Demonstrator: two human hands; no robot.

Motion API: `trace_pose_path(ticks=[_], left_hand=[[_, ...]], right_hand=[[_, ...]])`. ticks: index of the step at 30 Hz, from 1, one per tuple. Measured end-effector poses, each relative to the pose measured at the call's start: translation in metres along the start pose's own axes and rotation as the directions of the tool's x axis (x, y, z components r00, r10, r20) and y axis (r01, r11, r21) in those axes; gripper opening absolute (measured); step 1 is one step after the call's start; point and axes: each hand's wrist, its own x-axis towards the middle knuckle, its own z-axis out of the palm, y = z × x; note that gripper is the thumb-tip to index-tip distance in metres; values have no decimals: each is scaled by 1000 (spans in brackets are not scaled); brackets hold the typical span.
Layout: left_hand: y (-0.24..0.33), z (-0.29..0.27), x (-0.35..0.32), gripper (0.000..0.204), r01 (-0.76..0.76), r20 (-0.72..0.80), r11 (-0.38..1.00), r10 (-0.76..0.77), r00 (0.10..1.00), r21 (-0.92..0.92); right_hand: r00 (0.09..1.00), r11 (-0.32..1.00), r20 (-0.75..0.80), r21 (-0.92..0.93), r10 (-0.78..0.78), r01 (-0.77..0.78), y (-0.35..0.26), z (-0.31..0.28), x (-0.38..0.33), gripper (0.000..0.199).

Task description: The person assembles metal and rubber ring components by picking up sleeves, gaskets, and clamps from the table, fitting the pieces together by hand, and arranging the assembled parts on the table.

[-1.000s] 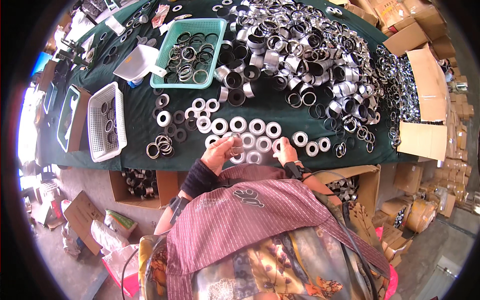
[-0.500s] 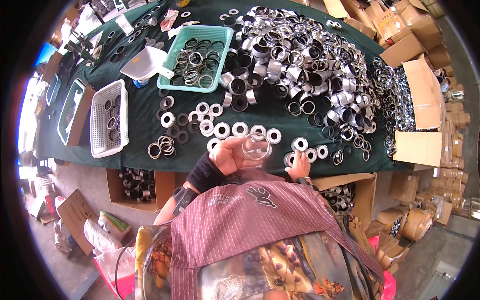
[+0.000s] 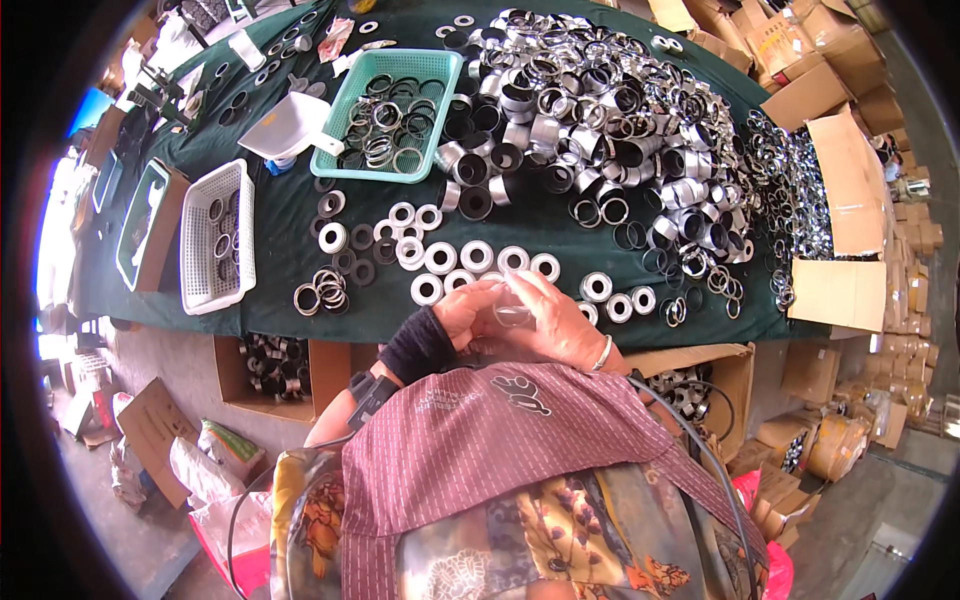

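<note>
Green-covered table [image 3: 300,225] heaped with metal rings, seen from above.

Both hands meet at the near edge: the left hand [image 3: 468,312] and right hand [image 3: 555,322] curl together, fingers pinching a small clear ring [image 3: 512,313] between them. White rings [image 3: 476,256] lie in rows just beyond; a teal basket [image 3: 352,92] sits farther back.
</note>
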Motion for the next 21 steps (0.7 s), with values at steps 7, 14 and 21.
trace_pose_path(ticks=[7, 14, 21], left_hand=[[-14, -19, -2, 40, -65, -78, 975, 84, 993, 214], [-32, -51, -15, 38, -180, -77, 983, 178, 981, -23], [-21, -54, -22, 34, -214, -121, 954, 243, 962, 211]], right_hand=[[1000, 997, -17, -69, -25, 23, 19, 0, 9, 61], [978, 928, 19, -321, 206, -189, 160, 27, -22, 66], [937, 887, 130, -386, 324, -254, 200, 50, -13, 67]])
